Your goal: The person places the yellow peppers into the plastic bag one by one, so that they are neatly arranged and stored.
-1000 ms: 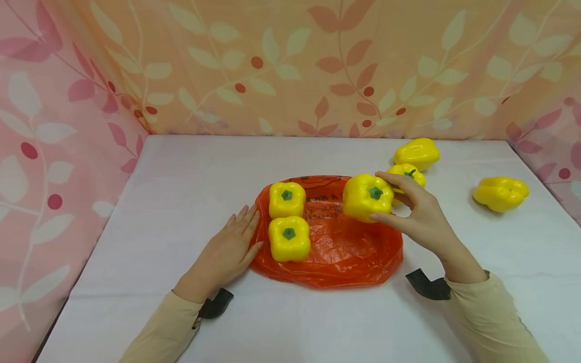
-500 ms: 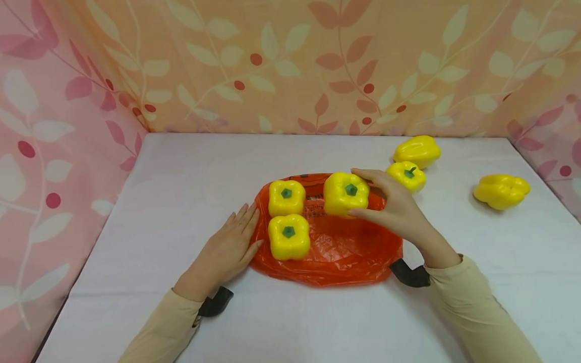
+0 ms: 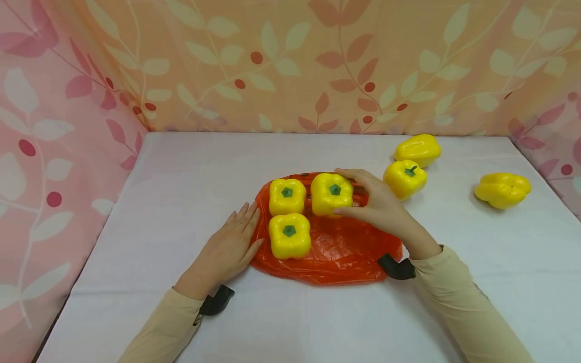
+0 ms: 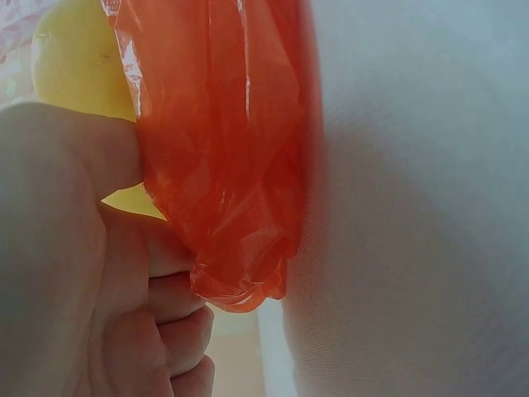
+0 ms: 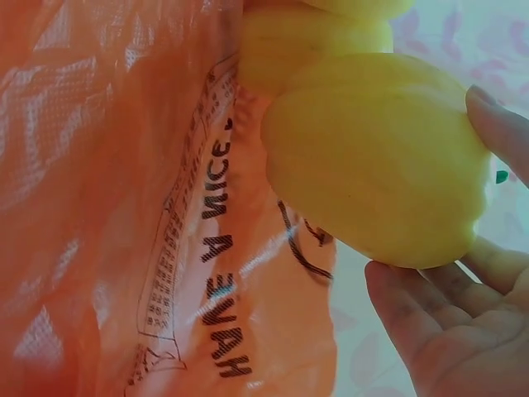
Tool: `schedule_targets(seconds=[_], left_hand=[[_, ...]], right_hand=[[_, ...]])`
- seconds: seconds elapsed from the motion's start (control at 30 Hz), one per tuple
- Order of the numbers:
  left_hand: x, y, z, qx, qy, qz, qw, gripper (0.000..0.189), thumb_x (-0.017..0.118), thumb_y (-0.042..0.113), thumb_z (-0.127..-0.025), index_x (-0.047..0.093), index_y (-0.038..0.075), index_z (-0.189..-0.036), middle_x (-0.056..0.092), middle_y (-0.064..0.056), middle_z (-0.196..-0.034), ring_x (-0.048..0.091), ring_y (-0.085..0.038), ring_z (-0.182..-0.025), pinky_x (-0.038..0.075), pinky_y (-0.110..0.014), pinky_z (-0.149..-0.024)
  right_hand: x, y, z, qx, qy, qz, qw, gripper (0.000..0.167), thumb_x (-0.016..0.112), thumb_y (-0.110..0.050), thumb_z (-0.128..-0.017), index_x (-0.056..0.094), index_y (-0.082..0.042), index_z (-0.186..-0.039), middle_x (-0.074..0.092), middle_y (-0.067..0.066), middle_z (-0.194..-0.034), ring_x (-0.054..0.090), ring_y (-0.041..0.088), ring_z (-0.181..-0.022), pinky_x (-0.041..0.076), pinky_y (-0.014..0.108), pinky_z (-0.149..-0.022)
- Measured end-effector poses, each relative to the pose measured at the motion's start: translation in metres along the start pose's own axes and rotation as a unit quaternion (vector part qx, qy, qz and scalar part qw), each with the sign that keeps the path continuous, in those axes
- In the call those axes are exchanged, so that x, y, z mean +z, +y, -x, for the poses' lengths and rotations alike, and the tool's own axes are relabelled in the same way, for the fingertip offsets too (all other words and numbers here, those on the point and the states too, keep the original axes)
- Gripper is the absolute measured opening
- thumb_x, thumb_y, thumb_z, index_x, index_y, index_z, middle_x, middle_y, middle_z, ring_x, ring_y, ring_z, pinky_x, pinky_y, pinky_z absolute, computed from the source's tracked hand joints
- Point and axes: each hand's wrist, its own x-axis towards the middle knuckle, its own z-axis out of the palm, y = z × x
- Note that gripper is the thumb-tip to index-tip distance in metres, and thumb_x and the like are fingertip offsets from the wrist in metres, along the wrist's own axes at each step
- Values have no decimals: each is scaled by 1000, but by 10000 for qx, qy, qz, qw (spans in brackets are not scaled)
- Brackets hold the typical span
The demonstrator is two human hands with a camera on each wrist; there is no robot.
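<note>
A red plastic bag [image 3: 340,257] with black print lies spread on the white table. Two yellow bell peppers, a rear one [image 3: 287,197] and a front one [image 3: 289,237], stand stem up on its left side. My right hand [image 3: 381,209] grips a third yellow bell pepper [image 3: 331,194] between thumb and fingers, over the back of the bag and just right of the rear pepper. In the right wrist view that held pepper [image 5: 372,165] is close over the printed bag. With fingers straight, my left hand [image 3: 229,244] rests against the bag's left edge.
Back right on the table are two more yellow bell peppers, one upright [image 3: 404,179] and one lying [image 3: 418,150] behind it. Another bell pepper [image 3: 502,190] lies on its side farther right. A leaf-patterned curtain [image 3: 290,65] hangs along the table's back edge.
My right hand has carried its bell pepper leftward across the bag, up beside the rear standing pepper. My left hand has stayed at the bag's left edge.
</note>
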Motion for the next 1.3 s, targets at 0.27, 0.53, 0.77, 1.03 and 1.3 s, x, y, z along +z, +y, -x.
schedule_targets(seconds=[0.27, 0.53, 0.77, 1.03, 1.3], left_hand=[[0, -1, 0, 24, 1, 24, 10000, 65, 52, 32, -95, 32, -8, -142, 31, -21, -149, 21, -34, -140, 20, -46, -112], [-1, -1, 0, -6, -13, 67, 10000, 65, 52, 32, -95, 32, -8, -143, 31, -21, -149, 22, -34, -140, 20, -47, -112], [-1, -1, -1, 38, 6, 82, 10000, 65, 51, 32, -96, 32, -8, -142, 31, -21, -149, 22, -34, -140, 20, -47, -112], [-1, -1, -1, 49, -6, 85, 10000, 64, 51, 31, -96, 31, -9, -143, 31, -21, -148, 22, -34, -140, 21, -47, -112], [0, -1, -1, 80, 0, 77, 9999, 64, 50, 30, -96, 31, -9, -142, 31, -21, -148, 23, -34, -139, 21, -47, -112]], right_hand=[[4, 3, -8, 411, -340, 31, 9986, 74, 79, -24, -77, 43, -6, -140, 46, 12, -137, 47, 29, -122, 39, 47, -102], [8, 7, -12, 482, -537, 331, 9968, 78, 80, -34, -75, 44, -9, -140, 47, 7, -138, 45, 25, -123, 39, 46, -103], [12, 7, -15, 377, -502, 519, 9967, 78, 80, -32, -76, 43, -8, -140, 46, 9, -140, 44, 25, -124, 39, 45, -102], [14, 9, -17, 525, -548, 609, 9953, 82, 80, -31, -76, 39, -7, -143, 43, 12, -142, 44, 28, -123, 37, 45, -104], [11, 11, -15, 554, -482, 581, 9956, 86, 81, -33, -74, 38, -8, -144, 42, 10, -143, 40, 28, -128, 34, 47, -105]])
